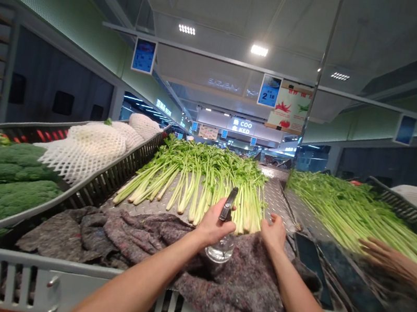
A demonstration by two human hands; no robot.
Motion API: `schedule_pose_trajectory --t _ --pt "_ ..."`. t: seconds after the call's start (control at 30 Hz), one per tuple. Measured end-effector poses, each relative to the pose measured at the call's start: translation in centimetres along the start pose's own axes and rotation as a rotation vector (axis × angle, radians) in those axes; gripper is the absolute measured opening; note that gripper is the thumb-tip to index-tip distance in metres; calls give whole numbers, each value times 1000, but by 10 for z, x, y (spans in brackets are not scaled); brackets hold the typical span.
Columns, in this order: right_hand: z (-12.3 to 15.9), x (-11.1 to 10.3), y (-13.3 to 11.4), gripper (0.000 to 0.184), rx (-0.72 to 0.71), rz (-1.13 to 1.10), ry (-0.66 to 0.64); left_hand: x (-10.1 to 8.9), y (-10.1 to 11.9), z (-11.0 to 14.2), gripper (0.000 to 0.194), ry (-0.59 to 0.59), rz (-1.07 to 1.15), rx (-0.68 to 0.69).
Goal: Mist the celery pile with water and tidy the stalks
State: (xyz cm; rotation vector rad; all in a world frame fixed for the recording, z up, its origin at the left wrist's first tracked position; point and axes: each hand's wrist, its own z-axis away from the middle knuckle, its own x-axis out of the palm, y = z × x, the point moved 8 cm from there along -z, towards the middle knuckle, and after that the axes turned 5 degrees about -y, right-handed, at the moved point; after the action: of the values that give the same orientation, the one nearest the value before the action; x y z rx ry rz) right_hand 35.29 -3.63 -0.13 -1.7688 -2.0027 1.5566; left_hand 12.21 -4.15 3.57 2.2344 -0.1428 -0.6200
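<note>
My left hand (215, 225) is wrapped round the neck of a clear spray bottle (220, 250) with a black trigger head, its nozzle pointing away from me. The bottle is over a crumpled grey-brown felt blanket (226, 296). Beyond it, celery (191, 185) lies in a wide layer, pale stalk ends towards me and leaves at the back. At the layer's right edge, my right hand (273, 232) is beside the stalk ends with bent fingers. Its reflection (383, 252) in the side mirror shows the fingers stretched out. Whether it touches the celery I cannot tell.
To the left, a black crate wall (112, 162) separates broccoli (8, 193) and produce in white foam nets (89, 147). A mirror panel (367, 202) stands along the right. The grey slotted front rail (68, 265) runs below my arms. Blue price signs (269, 91) hang overhead.
</note>
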Motion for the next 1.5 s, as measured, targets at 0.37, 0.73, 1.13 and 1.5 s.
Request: schedule_pose_trajectory --t 0.37,0.73,1.13,1.5 --pt "2 -1 -5 45 -2 -17 -20 19 1 0 41 -30 95 28" --pt "4 -1 -5 44 -2 -14 -20 35 9 -2 35 -107 105 44" --pt "2 2 -1 45 7 -47 -23 12 2 -4 32 10 -11 15" --pt "3 4 -3 45 2 -14 -46 1 -9 1 42 33 -3 -10"
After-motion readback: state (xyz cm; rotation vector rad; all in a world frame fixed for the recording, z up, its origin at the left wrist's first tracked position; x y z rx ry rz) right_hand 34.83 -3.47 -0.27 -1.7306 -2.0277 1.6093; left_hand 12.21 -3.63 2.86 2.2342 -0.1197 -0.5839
